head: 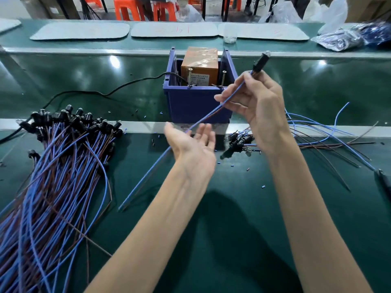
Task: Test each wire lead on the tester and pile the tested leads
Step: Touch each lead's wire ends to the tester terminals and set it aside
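Observation:
My right hand (259, 106) pinches a blue and brown wire lead (152, 163) just below its black bulb holder (260, 61), which points up and away. The lead slants down to the left across my left hand (191, 142), which lies palm up with relaxed fingers under the wire. Behind my hands stands the tester, an orange box (200, 64) with two upright screws inside a blue bin (196, 102). A big pile of leads (53, 176) with black holders spreads over the table on the left. A smaller scatter of leads (317, 134) lies on the right.
A black power cable (101, 93) runs from the bin off to the left. Small blue and black bits dot the green table (232, 218). Grey mats (173, 29) and a plastic bag (349, 37) lie on the far belt. Orange stools stand beyond.

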`<state>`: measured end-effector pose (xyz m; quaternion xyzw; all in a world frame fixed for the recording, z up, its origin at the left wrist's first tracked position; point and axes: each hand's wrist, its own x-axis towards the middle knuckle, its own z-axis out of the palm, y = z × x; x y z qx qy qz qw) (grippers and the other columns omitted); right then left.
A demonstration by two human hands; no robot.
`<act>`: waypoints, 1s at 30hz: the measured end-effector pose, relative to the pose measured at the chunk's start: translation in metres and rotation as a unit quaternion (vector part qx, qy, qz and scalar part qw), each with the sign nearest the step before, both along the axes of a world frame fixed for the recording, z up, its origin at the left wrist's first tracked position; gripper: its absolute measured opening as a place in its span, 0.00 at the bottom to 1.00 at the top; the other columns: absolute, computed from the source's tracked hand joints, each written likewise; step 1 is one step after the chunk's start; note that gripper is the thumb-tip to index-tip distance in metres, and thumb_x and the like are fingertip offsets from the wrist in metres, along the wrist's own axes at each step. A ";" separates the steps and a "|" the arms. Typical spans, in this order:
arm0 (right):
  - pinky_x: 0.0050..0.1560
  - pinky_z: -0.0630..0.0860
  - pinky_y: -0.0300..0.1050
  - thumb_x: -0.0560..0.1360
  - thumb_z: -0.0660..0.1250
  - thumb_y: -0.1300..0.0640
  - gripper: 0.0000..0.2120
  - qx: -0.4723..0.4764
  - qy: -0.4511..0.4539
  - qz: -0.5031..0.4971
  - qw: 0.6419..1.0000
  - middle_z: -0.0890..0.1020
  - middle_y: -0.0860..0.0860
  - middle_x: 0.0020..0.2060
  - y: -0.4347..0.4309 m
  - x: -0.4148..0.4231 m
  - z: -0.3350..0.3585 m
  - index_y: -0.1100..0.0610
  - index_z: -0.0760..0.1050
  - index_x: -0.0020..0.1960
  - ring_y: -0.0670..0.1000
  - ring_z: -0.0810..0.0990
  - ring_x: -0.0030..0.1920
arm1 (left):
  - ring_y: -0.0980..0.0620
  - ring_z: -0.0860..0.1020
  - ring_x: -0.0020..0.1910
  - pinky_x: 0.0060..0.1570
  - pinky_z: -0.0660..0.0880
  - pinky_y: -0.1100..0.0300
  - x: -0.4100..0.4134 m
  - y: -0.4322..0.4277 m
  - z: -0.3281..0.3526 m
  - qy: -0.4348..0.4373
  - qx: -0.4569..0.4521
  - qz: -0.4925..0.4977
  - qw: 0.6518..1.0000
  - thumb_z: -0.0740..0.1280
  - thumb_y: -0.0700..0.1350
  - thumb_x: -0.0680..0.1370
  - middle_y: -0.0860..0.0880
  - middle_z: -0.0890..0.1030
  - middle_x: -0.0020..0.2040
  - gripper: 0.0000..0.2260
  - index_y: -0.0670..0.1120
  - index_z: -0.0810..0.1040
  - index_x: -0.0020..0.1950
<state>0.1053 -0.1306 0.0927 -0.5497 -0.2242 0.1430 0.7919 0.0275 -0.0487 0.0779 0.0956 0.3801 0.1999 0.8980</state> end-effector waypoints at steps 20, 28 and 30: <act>0.26 0.56 0.37 0.73 0.72 0.53 0.12 -0.216 -0.054 0.031 0.975 0.71 0.53 0.25 -0.011 0.004 -0.011 0.56 0.83 0.33 0.51 0.61 0.28 | 0.61 0.61 0.17 0.21 0.58 0.68 0.007 0.005 -0.013 0.042 0.533 -0.268 0.802 0.55 0.47 0.82 0.59 0.64 0.18 0.16 0.45 0.78 0.41; 0.22 0.57 0.30 0.74 0.71 0.60 0.06 -0.213 -0.027 0.014 0.977 0.73 0.46 0.22 -0.007 0.000 -0.009 0.61 0.81 0.40 0.41 0.62 0.20 | 0.59 0.62 0.20 0.26 0.60 0.65 0.005 0.010 -0.012 0.041 0.535 -0.319 0.781 0.56 0.49 0.82 0.58 0.66 0.20 0.18 0.49 0.80 0.37; 0.22 0.59 0.30 0.74 0.70 0.60 0.05 -0.219 -0.022 -0.007 0.975 0.75 0.48 0.26 -0.006 0.000 -0.008 0.60 0.80 0.40 0.41 0.64 0.21 | 0.60 0.61 0.21 0.28 0.60 0.64 0.004 0.010 -0.012 0.040 0.541 -0.320 0.777 0.55 0.50 0.82 0.58 0.67 0.22 0.19 0.48 0.81 0.40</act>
